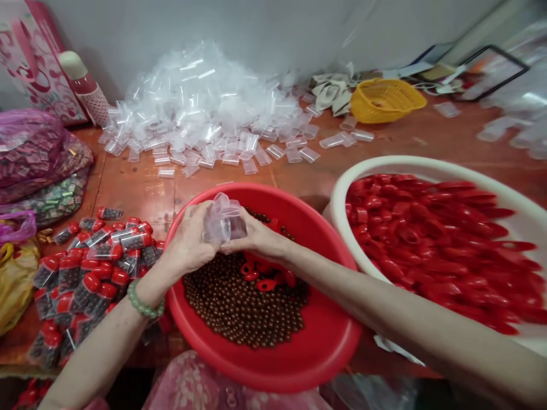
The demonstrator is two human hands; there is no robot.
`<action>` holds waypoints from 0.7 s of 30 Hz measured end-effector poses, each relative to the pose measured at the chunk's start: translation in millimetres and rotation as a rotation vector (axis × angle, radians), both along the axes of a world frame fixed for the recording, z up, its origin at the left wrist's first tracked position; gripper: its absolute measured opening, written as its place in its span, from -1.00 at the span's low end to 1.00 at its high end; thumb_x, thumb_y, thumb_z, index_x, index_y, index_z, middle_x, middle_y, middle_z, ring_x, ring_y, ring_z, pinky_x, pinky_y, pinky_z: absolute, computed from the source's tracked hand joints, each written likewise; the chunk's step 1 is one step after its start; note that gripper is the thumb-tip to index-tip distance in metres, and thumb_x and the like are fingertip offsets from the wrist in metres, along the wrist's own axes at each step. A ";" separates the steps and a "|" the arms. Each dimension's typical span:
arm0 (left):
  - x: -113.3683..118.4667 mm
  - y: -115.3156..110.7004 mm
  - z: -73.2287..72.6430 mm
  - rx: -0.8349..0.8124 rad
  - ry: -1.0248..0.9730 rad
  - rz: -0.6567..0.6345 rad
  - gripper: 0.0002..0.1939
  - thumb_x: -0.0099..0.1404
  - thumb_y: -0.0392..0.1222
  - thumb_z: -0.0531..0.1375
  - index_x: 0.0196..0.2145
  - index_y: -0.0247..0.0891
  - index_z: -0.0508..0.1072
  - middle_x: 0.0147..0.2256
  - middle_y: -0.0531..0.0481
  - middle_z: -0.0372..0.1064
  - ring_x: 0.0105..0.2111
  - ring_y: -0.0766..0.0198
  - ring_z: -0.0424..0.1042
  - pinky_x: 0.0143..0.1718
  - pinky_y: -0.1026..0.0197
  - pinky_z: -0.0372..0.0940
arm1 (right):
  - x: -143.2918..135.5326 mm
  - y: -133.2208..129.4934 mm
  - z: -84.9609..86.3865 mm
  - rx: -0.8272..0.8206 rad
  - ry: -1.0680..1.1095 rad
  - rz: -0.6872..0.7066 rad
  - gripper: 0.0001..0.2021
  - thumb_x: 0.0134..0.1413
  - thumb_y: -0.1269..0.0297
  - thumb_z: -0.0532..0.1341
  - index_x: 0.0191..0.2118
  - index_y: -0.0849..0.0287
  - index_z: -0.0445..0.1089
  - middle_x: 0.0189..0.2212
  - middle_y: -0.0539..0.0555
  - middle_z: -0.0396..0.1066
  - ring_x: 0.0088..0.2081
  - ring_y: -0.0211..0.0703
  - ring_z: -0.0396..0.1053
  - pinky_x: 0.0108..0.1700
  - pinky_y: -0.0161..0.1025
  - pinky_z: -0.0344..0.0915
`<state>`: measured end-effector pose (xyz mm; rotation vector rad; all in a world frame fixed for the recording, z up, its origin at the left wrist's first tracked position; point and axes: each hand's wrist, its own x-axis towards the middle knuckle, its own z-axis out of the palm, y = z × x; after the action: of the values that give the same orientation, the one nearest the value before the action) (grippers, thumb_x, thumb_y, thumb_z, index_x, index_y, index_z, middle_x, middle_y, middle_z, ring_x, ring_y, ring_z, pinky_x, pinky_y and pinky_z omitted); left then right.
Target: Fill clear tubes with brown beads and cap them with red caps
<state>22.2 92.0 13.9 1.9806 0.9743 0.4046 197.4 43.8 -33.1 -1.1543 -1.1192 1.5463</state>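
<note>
Over the near-left part of a red basin (325, 356), both hands meet around a small bunch of clear plastic tubes (221, 221). My left hand (188, 239), with a green bead bracelet (145, 300) on its wrist, wraps the bunch from the left. From the other side, my right hand (262, 236) closes on the tubes with thumb and fingers. How many tubes each hand has cannot be made out. Below them, small dark brown balls (250, 310) cover part of the basin floor, with several red plastic caps (265, 283) lying on top.
Filled tubes with red caps (96, 267) are heaped on the left. A white basin (342, 213) of red plastic pieces (427, 239) stands at right. Behind lie a pile of clear tubes (205, 108) and a yellow basket (387, 105). Bags (38, 154) and a bottle (85, 85) sit far left.
</note>
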 end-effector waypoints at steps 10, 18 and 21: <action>40.5 20.2 -10.5 -0.002 0.340 -0.320 -0.36 0.06 -0.31 0.19 0.13 -0.34 0.24 -0.04 -0.25 0.26 -0.02 -0.07 0.34 0.01 -0.06 0.27 | 18.7 -15.5 22.2 -0.170 -0.205 -0.174 -0.16 -0.22 0.20 0.40 0.21 0.05 0.01 0.13 0.20 0.30 0.03 0.08 0.40 -0.22 -0.06 0.51; 62.9 16.7 -6.7 0.160 0.376 -0.425 -0.49 0.13 -0.36 0.15 0.08 -0.30 0.28 -0.02 -0.24 0.23 -0.11 0.01 0.38 -0.11 0.02 0.31 | 36.1 -61.9 25.8 -0.194 -0.402 -0.238 -0.24 0.00 0.08 0.30 0.28 -0.01 -0.03 0.20 0.22 0.23 0.02 0.13 0.42 -0.20 0.02 0.51; 59.5 16.1 -1.3 0.306 0.530 -0.375 -0.64 0.22 -0.36 0.11 0.00 -0.35 0.33 -0.04 -0.30 0.24 -0.15 -0.03 0.41 -0.17 0.00 0.32 | 30.3 -76.2 24.5 0.073 -0.718 -0.288 -0.29 0.00 0.07 0.30 0.24 0.08 0.04 0.16 0.27 0.22 0.05 0.15 0.38 -0.04 0.11 0.43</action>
<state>81.7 108.1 12.6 2.5600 0.8556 -0.2086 227.7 -32.4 -8.6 -1.7986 -1.3652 0.8676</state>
